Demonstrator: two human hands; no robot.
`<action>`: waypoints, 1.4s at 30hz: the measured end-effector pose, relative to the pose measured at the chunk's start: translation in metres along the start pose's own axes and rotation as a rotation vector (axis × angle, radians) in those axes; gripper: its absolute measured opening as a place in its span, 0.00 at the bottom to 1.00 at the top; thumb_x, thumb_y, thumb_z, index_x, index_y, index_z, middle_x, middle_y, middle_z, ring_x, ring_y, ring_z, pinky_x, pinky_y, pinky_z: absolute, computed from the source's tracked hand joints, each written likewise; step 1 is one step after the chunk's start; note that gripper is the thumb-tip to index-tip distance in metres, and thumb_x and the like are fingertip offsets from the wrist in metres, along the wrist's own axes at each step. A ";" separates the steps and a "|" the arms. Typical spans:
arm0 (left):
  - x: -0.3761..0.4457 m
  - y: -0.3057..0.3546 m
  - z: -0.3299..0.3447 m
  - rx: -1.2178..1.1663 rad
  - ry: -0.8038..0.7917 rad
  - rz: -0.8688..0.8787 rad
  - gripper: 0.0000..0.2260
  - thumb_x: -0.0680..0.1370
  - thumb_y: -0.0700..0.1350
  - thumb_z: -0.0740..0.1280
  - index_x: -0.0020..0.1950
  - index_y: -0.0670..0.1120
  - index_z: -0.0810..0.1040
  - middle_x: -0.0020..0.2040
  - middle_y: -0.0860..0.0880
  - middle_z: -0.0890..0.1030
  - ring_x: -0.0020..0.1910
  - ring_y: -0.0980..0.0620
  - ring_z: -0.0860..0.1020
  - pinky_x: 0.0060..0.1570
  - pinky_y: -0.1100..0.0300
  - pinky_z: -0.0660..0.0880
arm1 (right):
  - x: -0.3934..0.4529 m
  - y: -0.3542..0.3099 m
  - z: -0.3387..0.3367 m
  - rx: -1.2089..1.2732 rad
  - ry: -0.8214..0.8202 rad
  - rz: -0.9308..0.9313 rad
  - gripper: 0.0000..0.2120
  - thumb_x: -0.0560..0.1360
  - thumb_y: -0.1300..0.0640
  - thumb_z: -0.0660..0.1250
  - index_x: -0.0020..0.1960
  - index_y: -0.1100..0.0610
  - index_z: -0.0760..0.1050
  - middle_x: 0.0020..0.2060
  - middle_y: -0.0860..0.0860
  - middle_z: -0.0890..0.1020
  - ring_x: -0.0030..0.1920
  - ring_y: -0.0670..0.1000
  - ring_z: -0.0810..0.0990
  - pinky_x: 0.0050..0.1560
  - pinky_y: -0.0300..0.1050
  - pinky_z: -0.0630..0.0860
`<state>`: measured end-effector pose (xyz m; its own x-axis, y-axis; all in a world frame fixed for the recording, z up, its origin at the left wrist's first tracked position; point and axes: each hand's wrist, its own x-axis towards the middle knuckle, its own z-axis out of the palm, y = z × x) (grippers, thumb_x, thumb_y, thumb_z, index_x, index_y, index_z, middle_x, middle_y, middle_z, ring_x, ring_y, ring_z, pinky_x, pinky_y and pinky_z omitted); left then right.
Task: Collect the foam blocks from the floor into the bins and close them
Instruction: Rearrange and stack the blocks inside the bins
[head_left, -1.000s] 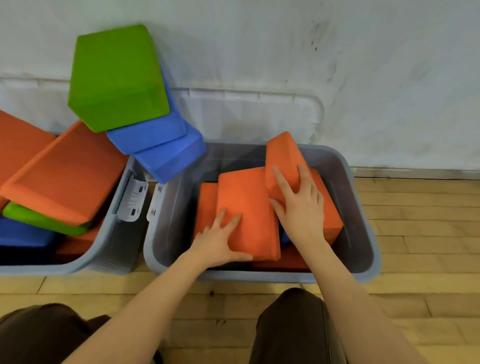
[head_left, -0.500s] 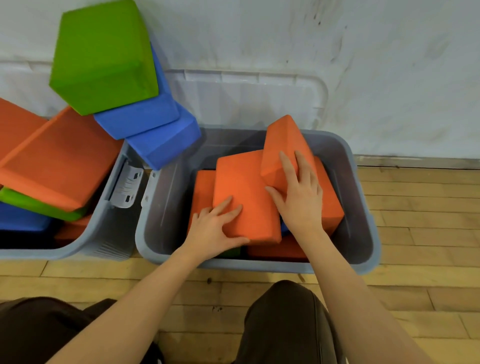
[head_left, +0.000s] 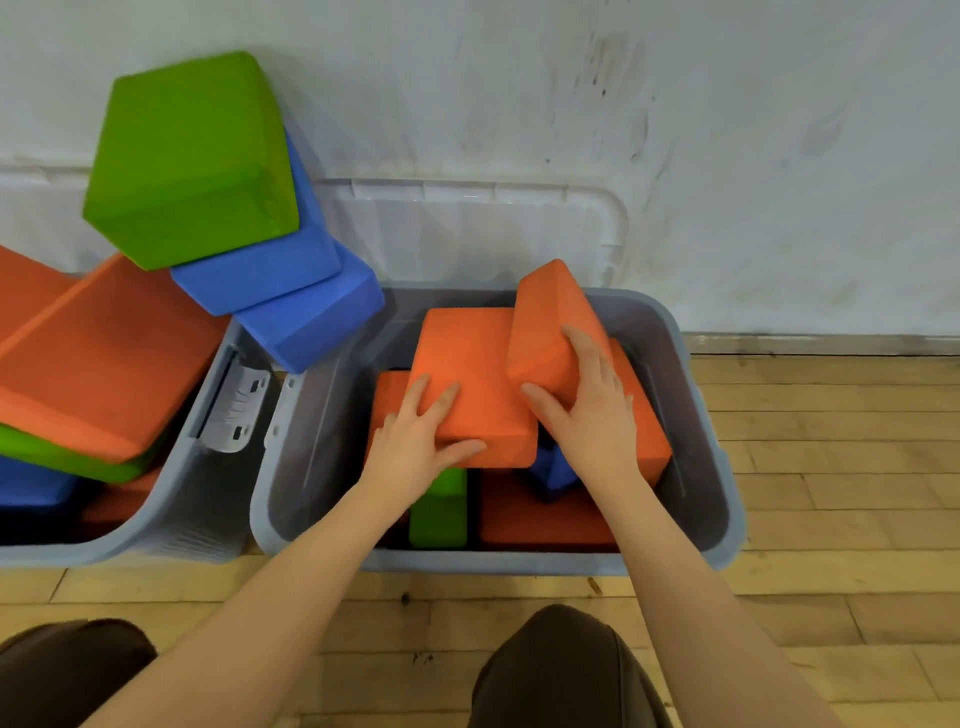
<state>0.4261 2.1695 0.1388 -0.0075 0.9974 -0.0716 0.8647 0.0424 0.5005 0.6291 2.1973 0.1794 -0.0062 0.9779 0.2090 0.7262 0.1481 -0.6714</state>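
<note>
Orange foam fills the middle of the frame: two orange blocks lie on top of the pile in the right bin (head_left: 724, 467), a grey plastic tub on the wood floor (head_left: 831, 467) against the white wall (head_left: 727, 130). The left hand (head_left: 415, 447) grips the near left corner of the flat block (head_left: 467, 364), fingers (head_left: 441, 402) spread across its top face and the thumb curled under its near edge. The right hand (head_left: 592, 415) holds the tilted block (head_left: 550, 317), which leans over the flat block's right edge; its fingers lie slightly apart along the block's right side and the thumb presses the near face.

Beneath them in the same bin lie a green block (head_left: 439, 509), a dark orange block (head_left: 545, 514) and a small patch of a blue block (head_left: 553, 465). The bin's clear lid (head_left: 467, 234) stands open against the wall behind it.

At the left of the frame the left bin (head_left: 197, 509) is heaped above its rim: a big orange block (head_left: 104, 353) slopes over a green slab (head_left: 67, 457), while two blue blocks (head_left: 291, 291) and a green cube (head_left: 192, 161) are stacked at the upper left, the lower blue one overhanging the gap between the bins. Dark-trousered knees (head_left: 566, 670) show at the bottom edge.
</note>
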 end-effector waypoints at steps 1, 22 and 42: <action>0.001 -0.003 -0.002 0.024 0.000 0.022 0.37 0.68 0.68 0.62 0.74 0.57 0.60 0.77 0.49 0.54 0.68 0.38 0.65 0.63 0.41 0.66 | 0.000 -0.001 0.001 0.007 0.004 0.000 0.35 0.73 0.39 0.65 0.74 0.41 0.53 0.73 0.48 0.63 0.72 0.53 0.63 0.66 0.69 0.59; 0.000 0.029 -0.208 0.262 0.808 0.603 0.21 0.67 0.64 0.63 0.57 0.56 0.73 0.60 0.51 0.80 0.54 0.37 0.78 0.49 0.48 0.73 | 0.026 -0.163 -0.053 -0.133 0.481 -0.394 0.31 0.71 0.39 0.61 0.71 0.43 0.59 0.70 0.50 0.69 0.69 0.58 0.67 0.68 0.66 0.58; 0.038 -0.099 -0.293 -0.049 0.639 0.113 0.28 0.78 0.50 0.64 0.76 0.51 0.57 0.77 0.42 0.49 0.74 0.45 0.59 0.67 0.47 0.60 | 0.073 -0.309 0.025 -0.112 0.385 -0.757 0.27 0.73 0.44 0.62 0.71 0.42 0.61 0.71 0.43 0.65 0.70 0.49 0.60 0.69 0.62 0.46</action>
<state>0.1931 2.2204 0.3392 -0.2276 0.8335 0.5034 0.8539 -0.0776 0.5146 0.3871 2.2270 0.3842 -0.2981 0.5002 0.8130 0.6844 0.7057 -0.1833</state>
